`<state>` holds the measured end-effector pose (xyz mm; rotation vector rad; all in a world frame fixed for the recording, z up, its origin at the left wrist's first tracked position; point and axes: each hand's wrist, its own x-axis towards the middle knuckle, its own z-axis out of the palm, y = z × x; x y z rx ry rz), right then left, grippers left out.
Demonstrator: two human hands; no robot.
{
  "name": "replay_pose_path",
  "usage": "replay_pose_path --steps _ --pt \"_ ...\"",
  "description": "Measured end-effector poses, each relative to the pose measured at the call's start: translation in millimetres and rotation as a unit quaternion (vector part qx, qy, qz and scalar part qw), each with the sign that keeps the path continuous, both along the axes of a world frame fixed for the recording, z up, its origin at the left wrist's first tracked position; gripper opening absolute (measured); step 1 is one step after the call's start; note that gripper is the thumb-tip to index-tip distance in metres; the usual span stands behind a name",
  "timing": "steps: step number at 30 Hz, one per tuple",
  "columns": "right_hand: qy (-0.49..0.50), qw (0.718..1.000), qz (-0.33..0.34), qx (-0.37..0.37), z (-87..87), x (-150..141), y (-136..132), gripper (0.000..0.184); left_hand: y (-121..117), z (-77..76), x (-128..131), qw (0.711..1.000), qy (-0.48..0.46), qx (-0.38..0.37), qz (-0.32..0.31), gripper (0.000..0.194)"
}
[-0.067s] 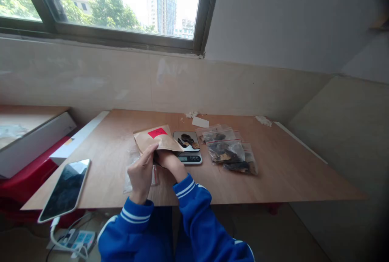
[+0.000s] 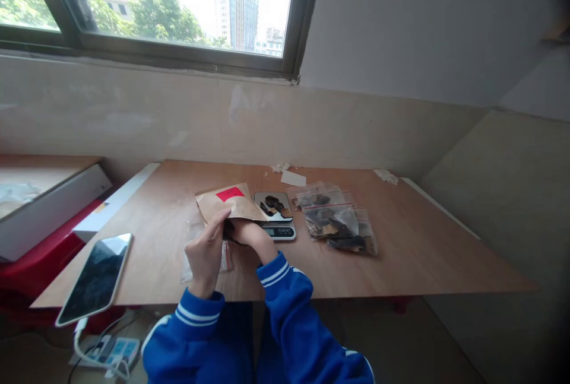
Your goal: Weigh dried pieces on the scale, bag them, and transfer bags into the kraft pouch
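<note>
A brown paper pouch (image 2: 243,210) with a red label is held up by my left hand (image 2: 208,253), its thumb on the near side of the mouth. My right hand (image 2: 252,235) reaches inside the mouth, so its fingers are hidden. Just behind and to the right sits a kitchen scale (image 2: 285,234) with a lit display, partly covered by the pouch. Dark dried pieces (image 2: 275,205), some with pale brown patches, lie on its plate. Under the pouch and my left hand are clear plastic bags (image 2: 189,259) with a red seal line.
Several zip bags (image 2: 333,224) of dark dried pieces lie right of the scale. A white card (image 2: 294,178) and crumpled tissue (image 2: 280,167) are at the back, another tissue (image 2: 386,177) farther right. A charging phone (image 2: 95,277) overhangs the table's front left edge.
My right wrist and sleeve have shifted slightly to the right and up, with the fingers still inside the pouch. The left hand and pouch have barely moved.
</note>
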<state>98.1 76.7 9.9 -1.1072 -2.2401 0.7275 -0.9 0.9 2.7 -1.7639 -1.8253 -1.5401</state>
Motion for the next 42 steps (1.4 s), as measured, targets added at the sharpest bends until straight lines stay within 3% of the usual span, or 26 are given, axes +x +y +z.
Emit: replay_pose_path --steps 3,12,18,23,27,31,33,38,42 --pt "-0.024 0.999 0.026 -0.014 8.6 7.1 -5.4 0.034 -0.4 5.2 -0.7 1.0 0.0 -0.009 0.001 0.026" --pt "-0.023 0.999 -0.017 0.037 14.6 16.8 -28.5 0.043 0.7 10.8 -4.7 0.999 0.01 -0.033 -0.011 0.027" --pt "-0.029 0.989 -0.019 0.147 17.9 32.1 -38.8 0.037 6.9 16.6 -7.4 0.999 0.017 -0.036 0.001 0.027" --pt "0.124 0.986 -0.026 0.112 22.2 49.1 -52.3 0.028 13.8 22.3 -9.4 0.997 0.026 -0.065 0.011 0.027" --pt "0.302 0.951 -0.068 0.012 11.1 74.7 -54.1 0.022 22.1 30.2 -11.7 0.996 0.003 -0.091 0.013 0.026" --pt "0.417 0.892 -0.173 -0.024 -17.5 114.0 -24.0 0.034 30.3 37.9 -17.4 0.995 -0.01 -0.093 0.032 0.025" --pt "0.42 0.882 -0.212 -0.019 -32.0 132.4 3.1 0.037 32.1 39.0 -20.8 0.996 -0.016 -0.085 0.032 0.025" --pt "0.309 0.924 -0.217 -0.062 -49.8 155.1 69.4 0.031 29.7 35.6 -23.9 0.996 -0.029 -0.084 0.025 0.025" --pt "0.266 0.943 -0.183 -0.076 -49.0 157.1 89.7 0.023 27.6 33.8 -23.4 0.996 -0.027 -0.086 0.028 0.025"
